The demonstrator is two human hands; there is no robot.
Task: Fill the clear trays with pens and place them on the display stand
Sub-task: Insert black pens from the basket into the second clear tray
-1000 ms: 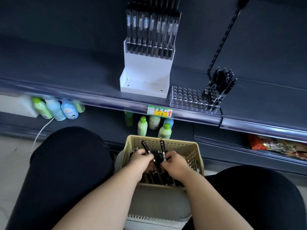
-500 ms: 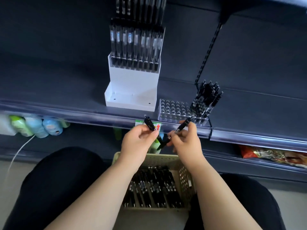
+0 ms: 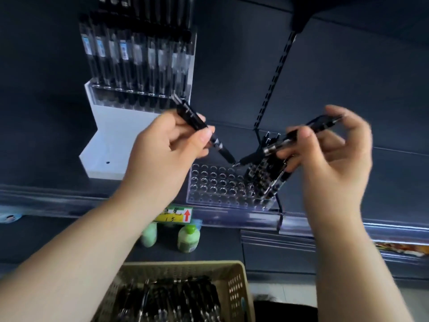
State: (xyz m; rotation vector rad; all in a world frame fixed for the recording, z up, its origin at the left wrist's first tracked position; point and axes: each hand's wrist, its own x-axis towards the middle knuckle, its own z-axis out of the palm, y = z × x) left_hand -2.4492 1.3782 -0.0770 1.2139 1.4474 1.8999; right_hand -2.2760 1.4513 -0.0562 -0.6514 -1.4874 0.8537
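A clear tray (image 3: pixel 216 182) with rows of round holes lies on the dark shelf; several black pens (image 3: pixel 267 175) stand in its right end. My left hand (image 3: pixel 167 147) grips one black pen (image 3: pixel 197 122), tip pointing down-right at the tray's back row. My right hand (image 3: pixel 329 156) grips another black pen (image 3: pixel 299 138), tip pointing down-left. The two tips nearly meet above the tray. A white display stand (image 3: pixel 109 145) with one tray of pens (image 3: pixel 139 56) on its upper tier stands to the left. A beige basket (image 3: pixel 236 291) of black pens sits below, in my lap.
A yellow price tag (image 3: pixel 176 214) with a red arrow sits on the shelf edge (image 3: pixel 69 203). Green bottles (image 3: pixel 188 238) stand on the lower shelf. A slotted black upright (image 3: pixel 276 73) runs up the back wall behind the tray. Snack packets (image 3: pixel 404 248) lie lower right.
Both hands lifted out of the basket, each with a pen, and rose to the shelf. They now hold the pens over the clear tray, and my view tilted upward.
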